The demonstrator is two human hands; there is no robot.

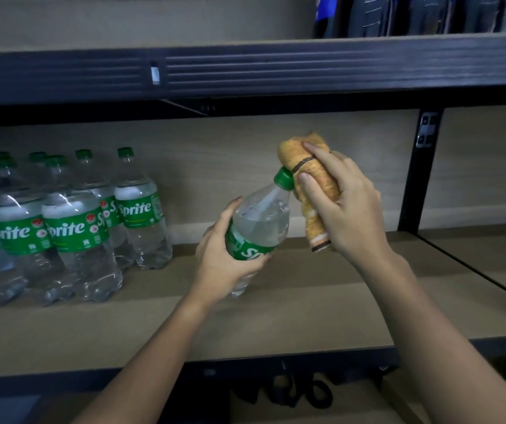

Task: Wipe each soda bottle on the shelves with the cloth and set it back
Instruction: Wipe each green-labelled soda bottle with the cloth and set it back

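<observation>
Nothing fancy going on with me, just my left hand point(224, 264) and right hand point(349, 206) on bare forearms, no sleeves, no gloves, no watch, nails kept short and plain.

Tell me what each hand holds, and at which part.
The left hand grips a Sprite bottle around its labelled middle. The right hand grips a rolled orange cloth around its length, against the cap.

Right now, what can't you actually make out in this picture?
All in the head view:
- Held Sprite bottle: label mostly hidden by the left hand.
- Cloth: its far side is hidden by the right hand.
- Dark bottles on the upper shelf: tops cut off by the frame edge.
- Dark object below the shelf: too dim to identify.
</observation>
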